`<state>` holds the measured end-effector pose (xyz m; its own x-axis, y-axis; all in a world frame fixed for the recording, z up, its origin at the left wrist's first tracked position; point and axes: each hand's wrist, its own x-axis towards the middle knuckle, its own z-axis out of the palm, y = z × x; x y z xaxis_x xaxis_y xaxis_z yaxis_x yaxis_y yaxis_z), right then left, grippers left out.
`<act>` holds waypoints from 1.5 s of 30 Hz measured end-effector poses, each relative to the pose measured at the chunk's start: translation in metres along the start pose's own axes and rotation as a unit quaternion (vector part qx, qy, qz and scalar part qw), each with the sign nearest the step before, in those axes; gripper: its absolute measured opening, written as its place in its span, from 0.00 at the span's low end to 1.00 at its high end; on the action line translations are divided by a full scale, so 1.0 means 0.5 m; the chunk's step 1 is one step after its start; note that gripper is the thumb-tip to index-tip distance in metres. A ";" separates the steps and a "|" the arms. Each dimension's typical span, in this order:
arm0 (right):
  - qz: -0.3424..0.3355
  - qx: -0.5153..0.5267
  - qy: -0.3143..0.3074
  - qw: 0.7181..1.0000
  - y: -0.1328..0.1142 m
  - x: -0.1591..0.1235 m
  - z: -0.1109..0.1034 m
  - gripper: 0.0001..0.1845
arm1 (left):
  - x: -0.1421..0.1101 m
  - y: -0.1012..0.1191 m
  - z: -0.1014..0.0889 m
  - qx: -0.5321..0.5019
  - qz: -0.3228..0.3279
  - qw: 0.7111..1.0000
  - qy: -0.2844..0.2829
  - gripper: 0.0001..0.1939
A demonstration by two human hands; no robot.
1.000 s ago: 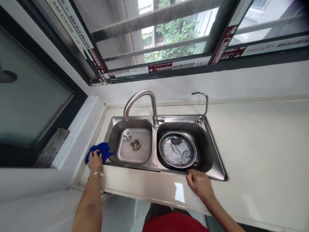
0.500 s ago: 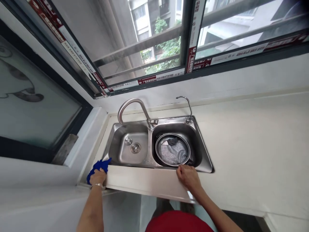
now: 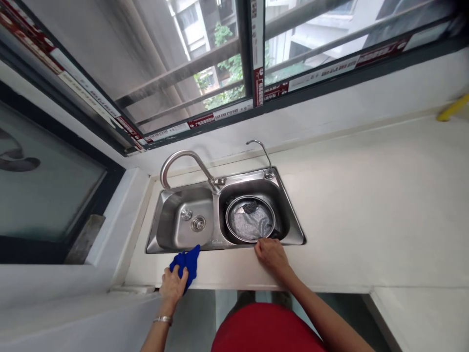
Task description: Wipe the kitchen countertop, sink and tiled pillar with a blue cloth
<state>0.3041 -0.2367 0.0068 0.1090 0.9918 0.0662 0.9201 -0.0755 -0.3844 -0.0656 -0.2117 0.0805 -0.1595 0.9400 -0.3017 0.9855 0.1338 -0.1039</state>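
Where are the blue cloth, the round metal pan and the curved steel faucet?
Crumpled blue cloth (image 3: 186, 264): head view, middle of the cloth.
Round metal pan (image 3: 250, 241): head view, front of its rim.
Curved steel faucet (image 3: 183, 152): head view, top of its arch.

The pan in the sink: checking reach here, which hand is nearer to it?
Right. The right hand is on the sink's front rim, by the pan; the left hand, gripping a blue cloth, is farther, front-left.

A bright blue microfiber cloth (image 3: 186, 266) lay crumpled in the left hand (image 3: 173, 286) — one corner poking up — at the front edge of the cream countertop (image 3: 227, 271), just below the steel sink (image 3: 194, 239). The right hand (image 3: 272, 256) rested empty against the sink's front rim.
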 end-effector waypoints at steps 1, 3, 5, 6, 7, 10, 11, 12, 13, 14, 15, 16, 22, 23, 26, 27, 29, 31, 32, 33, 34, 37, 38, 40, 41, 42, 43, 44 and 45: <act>0.006 0.000 -0.006 1.000 0.000 0.002 0.000 0.14 | -0.012 0.018 0.010 0.001 0.016 1.000 0.003 0.23; 0.018 -0.005 -0.013 1.000 0.000 0.004 0.001 0.13 | -0.026 0.050 0.024 -0.002 0.037 0.999 0.008 0.25; 0.024 -0.011 -0.016 1.000 0.000 0.006 0.003 0.13 | -0.028 0.079 0.032 -0.010 0.057 0.998 0.014 0.25; 0.025 -0.014 -0.017 0.999 0.000 0.006 0.004 0.14 | -0.026 0.093 0.033 -0.014 0.069 0.997 0.020 0.24; 0.026 -0.016 -0.018 0.999 0.000 0.006 0.004 0.14 | -0.024 0.109 0.034 -0.016 0.084 0.996 0.028 0.24; 0.025 -0.021 -0.018 0.999 0.000 0.008 0.006 0.15 | -0.022 0.176 0.038 -0.013 0.151 0.987 0.062 0.20; 0.025 -0.022 -0.017 0.999 0.000 0.009 0.006 0.15 | -0.023 0.205 0.040 -0.012 0.177 0.982 0.071 0.19; 0.026 -0.024 -0.016 0.999 -0.001 0.009 0.007 0.14 | -0.026 0.235 0.044 -0.014 0.202 0.976 0.078 0.19; 0.027 -0.025 -0.014 0.999 -0.001 0.010 0.007 0.14 | -0.029 0.264 0.047 -0.018 0.228 0.970 0.082 0.18; 0.029 -0.028 -0.011 0.999 -0.001 0.010 0.007 0.15 | -0.033 0.288 0.051 -0.024 0.252 0.964 0.084 0.18; 0.031 -0.030 -0.007 0.999 -0.002 0.010 0.008 0.15 | -0.035 0.307 0.054 -0.031 0.275 0.957 0.084 0.18; 0.033 -0.033 -0.003 0.999 -0.002 0.011 0.008 0.16 | -0.036 0.318 0.057 -0.037 0.295 0.951 0.084 0.18; 0.031 -0.042 0.018 0.998 -0.003 0.013 0.008 0.13 | 0.036 0.247 0.047 -0.023 0.321 0.943 0.079 0.19; 0.033 -0.042 0.021 0.998 -0.003 0.013 0.009 0.13 | 0.058 0.232 0.041 -0.020 0.296 0.952 0.080 0.19; 0.039 -0.041 0.029 0.998 -0.004 0.015 0.014 0.13 | 0.126 0.216 0.024 -0.024 0.229 0.971 0.062 0.22; 0.040 -0.040 0.032 0.998 -0.004 0.016 0.015 0.13 | 0.146 0.220 0.021 -0.029 0.222 0.973 0.051 0.22; 0.042 -0.041 0.036 0.998 -0.005 0.016 0.017 0.13 | 0.178 0.234 0.022 -0.041 0.224 0.973 0.033 0.22; 0.043 -0.041 0.039 0.997 -0.005 0.016 0.018 0.13 | 0.204 0.252 0.030 -0.057 0.224 0.973 0.029 0.22; 0.044 -0.040 0.040 0.997 -0.005 0.016 0.018 0.13 | 0.215 0.261 0.035 -0.065 0.219 0.973 0.029 0.23; 0.044 -0.039 0.041 0.997 -0.005 0.017 0.018 0.13 | 0.225 0.270 0.040 -0.072 0.213 0.974 0.031 0.23; 0.044 -0.037 0.042 0.997 -0.004 0.017 0.019 0.13 | 0.236 0.280 0.044 -0.079 0.205 0.975 0.035 0.24; 0.047 -0.032 0.043 0.997 -0.004 0.018 0.021 0.13 | 0.269 0.312 0.050 -0.095 0.183 0.977 0.050 0.24; 0.048 -0.031 0.043 0.997 -0.004 0.018 0.022 0.13 | 0.281 0.325 0.049 -0.099 0.177 0.978 0.055 0.24; 0.049 -0.029 0.041 0.998 -0.004 0.019 0.022 0.12 | 0.305 0.351 0.043 -0.108 0.164 0.978 0.063 0.24; 0.050 -0.026 0.040 0.998 -0.004 0.020 0.022 0.12 | 0.318 0.363 0.038 -0.112 0.158 0.979 0.067 0.24; 0.051 -0.023 0.038 0.998 -0.004 0.020 0.022 0.12 | 0.332 0.375 0.033 -0.118 0.152 0.979 0.070 0.24; 0.053 -0.019 0.036 0.998 -0.004 0.020 0.022 0.12 | 0.346 0.387 0.026 -0.123 0.147 0.979 0.073 0.24; 0.055 -0.016 0.034 0.998 -0.005 0.020 0.022 0.12 | 0.360 0.398 0.020 -0.128 0.142 0.979 0.075 0.25; 0.057 -0.014 0.032 0.998 -0.005 0.020 0.022 0.12 | 0.375 0.408 0.012 -0.133 0.138 0.978 0.077 0.24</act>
<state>0.2989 -0.2253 -0.0015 0.2367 0.9681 0.0826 0.9103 -0.1913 -0.3670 0.1051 -0.0101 -0.0032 0.1061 0.9852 -0.1344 0.9729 -0.0749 0.2188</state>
